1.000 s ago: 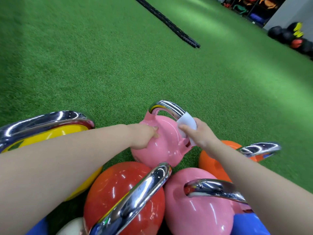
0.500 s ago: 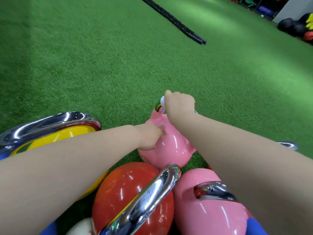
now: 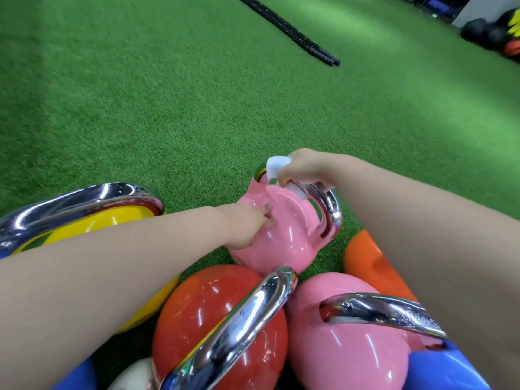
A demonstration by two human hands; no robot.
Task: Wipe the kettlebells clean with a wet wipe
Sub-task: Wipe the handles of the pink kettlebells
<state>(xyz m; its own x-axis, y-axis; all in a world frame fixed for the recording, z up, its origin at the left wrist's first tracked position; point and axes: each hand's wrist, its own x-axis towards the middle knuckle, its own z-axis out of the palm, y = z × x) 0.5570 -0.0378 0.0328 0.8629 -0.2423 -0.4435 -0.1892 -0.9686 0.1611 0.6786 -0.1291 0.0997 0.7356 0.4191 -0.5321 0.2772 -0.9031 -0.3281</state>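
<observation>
Head view looks down on a cluster of kettlebells packed together on the green turf [image 3: 140, 94]. Nearest the person sit a red kettlebell [image 3: 202, 313] and a near pink kettlebell [image 3: 346, 342], with a yellow kettlebell [image 3: 118, 223] toward the left edge, an orange one [image 3: 363, 257] at the right and blue ones at the bottom corners; no hand touches any of these, and whether they have been wiped cannot be told. Just beyond them the far pink kettlebell [image 3: 281, 237] is the one in hand. The left hand [image 3: 247, 226] rests on its body with fingers curled against the pink surface, steadying it. The right hand [image 3: 304, 170] grips the white wet wipe [image 3: 275, 164] wrapped round the top of the chrome handle [image 3: 329, 206]. By my judgement the handle is mid-wipe, its body and likely most of the cluster remaining. Farther off a black rope [image 3: 289, 29] lies across the turf, and dark balls [image 3: 484, 32] sit at the far right corner.
</observation>
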